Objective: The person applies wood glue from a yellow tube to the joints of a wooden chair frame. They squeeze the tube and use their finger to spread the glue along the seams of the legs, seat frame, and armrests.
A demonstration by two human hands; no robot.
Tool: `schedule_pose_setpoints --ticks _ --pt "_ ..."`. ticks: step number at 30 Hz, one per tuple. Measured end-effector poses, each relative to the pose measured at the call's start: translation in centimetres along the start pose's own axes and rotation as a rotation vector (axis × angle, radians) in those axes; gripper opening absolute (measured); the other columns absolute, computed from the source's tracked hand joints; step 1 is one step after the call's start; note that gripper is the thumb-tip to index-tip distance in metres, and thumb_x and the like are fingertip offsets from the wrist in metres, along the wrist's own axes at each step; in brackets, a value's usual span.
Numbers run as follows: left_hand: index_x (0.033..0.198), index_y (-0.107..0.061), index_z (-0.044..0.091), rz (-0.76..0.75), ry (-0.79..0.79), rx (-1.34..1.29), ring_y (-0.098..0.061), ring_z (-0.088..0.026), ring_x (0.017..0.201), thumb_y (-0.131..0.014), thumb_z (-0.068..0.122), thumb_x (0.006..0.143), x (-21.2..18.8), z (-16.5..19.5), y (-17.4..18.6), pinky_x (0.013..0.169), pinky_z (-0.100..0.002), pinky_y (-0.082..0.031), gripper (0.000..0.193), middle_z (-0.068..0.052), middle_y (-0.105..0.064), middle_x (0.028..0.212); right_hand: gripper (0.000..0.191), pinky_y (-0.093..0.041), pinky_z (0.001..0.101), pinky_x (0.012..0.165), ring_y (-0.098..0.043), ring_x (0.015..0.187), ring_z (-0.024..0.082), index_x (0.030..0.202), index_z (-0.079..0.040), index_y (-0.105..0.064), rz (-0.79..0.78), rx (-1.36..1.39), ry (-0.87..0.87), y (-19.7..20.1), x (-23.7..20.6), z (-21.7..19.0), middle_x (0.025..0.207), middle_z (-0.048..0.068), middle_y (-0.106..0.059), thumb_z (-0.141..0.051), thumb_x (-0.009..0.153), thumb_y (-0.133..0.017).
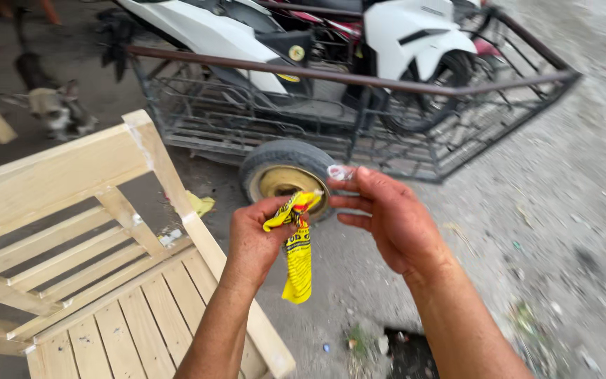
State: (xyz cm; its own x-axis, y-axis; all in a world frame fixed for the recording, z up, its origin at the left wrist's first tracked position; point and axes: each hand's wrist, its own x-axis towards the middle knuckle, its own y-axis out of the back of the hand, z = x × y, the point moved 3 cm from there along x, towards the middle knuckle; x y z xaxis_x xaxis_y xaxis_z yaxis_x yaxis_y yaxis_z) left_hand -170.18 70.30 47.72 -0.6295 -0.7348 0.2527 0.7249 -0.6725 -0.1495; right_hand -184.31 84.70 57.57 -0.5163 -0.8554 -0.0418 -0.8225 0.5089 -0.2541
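1. Gripping the crumpled yellow plastic tube (297, 256) near its nozzle, my left hand (255, 242) is closed round it above the pale wooden bench (71, 231).
2. My right hand (387, 217) pinches a small clear cap (338, 172) in its fingers (351, 188).
3. I judge the tube light, soft, squeezable; hold it high.

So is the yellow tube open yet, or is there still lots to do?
It looks open: the right hand pinches a small clear cap away from the yellow tube. In hand now, the left hand grips the crumpled tube by its top, nozzle up. Nothing from the tube shows on the bare wooden bench beside the hands yet, so using it seems to be what is left.
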Motion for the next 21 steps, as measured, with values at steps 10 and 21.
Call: schedule_pose_setpoints --ticks 10,21 --pt "0.121 -0.065 0.009 0.433 0.055 -0.166 -0.067 -0.013 0.096 -0.056 0.002 0.078 13.9 -8.9 4.4 0.087 -0.028 -0.052 0.044 -0.001 -0.071 0.103 0.048 -0.056 0.0407 0.089 -0.071 0.106 0.026 0.130 -0.007 -0.062 -0.341 0.021 -0.297 -1.5 23.0 4.3 0.123 0.014 -0.074 -0.042 0.101 -0.045" --pt "0.106 -0.070 0.008 0.802 0.082 0.176 -0.056 -0.010 0.075 -0.065 0.031 0.094 21.4 -6.6 7.8 0.068 -0.029 -0.047 0.026 0.000 -0.063 0.081 0.047 -0.055 0.0397 0.089 -0.068 0.100 0.023 0.125 -0.005 -0.067 -0.690 0.074 -0.405 -7.0 38.2 7.6 0.111 0.011 -0.073 -0.040 0.102 -0.046"
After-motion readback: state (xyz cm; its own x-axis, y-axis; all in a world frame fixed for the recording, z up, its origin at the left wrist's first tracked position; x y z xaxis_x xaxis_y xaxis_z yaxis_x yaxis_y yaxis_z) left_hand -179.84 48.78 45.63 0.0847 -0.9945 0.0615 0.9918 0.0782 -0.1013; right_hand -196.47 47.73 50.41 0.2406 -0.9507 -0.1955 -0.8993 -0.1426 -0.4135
